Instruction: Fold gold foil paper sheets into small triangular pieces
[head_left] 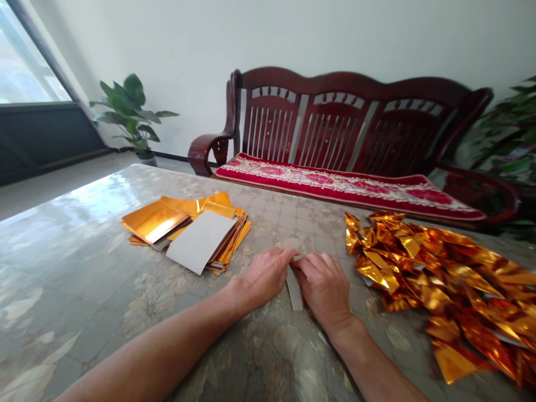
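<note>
Left hand (pixel 270 274) and right hand (pixel 324 285) both pinch a narrow paper strip (pixel 295 291), there at the near middle of the table (pixel 259 357)! Gold sheets (pixel 154 219) sit stacked left, folded foil (pixel 439 287) heaped right.

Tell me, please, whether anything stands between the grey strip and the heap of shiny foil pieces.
Yes, the right hand is in between, against the right side of the grey strip. I see no other object before the foil heap.
</note>
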{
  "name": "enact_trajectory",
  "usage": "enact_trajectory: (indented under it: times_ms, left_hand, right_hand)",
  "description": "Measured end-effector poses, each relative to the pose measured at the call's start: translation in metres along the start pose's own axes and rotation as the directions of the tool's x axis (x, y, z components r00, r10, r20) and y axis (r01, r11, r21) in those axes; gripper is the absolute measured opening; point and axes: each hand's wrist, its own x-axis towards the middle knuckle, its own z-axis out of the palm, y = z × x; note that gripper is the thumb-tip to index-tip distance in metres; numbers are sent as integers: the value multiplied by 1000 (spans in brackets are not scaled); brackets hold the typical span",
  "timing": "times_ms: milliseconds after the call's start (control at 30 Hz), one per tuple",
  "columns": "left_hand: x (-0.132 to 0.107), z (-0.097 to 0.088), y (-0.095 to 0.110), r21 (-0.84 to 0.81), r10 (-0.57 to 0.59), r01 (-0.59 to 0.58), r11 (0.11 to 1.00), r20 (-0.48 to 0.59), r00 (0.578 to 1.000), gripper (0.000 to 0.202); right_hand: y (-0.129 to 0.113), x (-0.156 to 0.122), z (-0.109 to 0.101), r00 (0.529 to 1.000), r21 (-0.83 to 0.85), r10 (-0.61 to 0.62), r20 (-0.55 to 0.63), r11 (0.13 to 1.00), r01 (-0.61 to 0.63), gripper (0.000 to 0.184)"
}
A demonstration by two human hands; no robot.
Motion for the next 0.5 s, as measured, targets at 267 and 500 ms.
enact_trajectory:
  times_ms: [267,500]
  left_hand:
    - [-5,-9,13,114,-3,-9,993,110,994,29]
    - [-8,-10,16,193,-14,-15,981,151,989,32]
  right_hand:
    - [0,-1,0,1000,-8,-3,-13,1000,3,18]
    - [3,0,-1,998,109,59,24,992,-61,13]
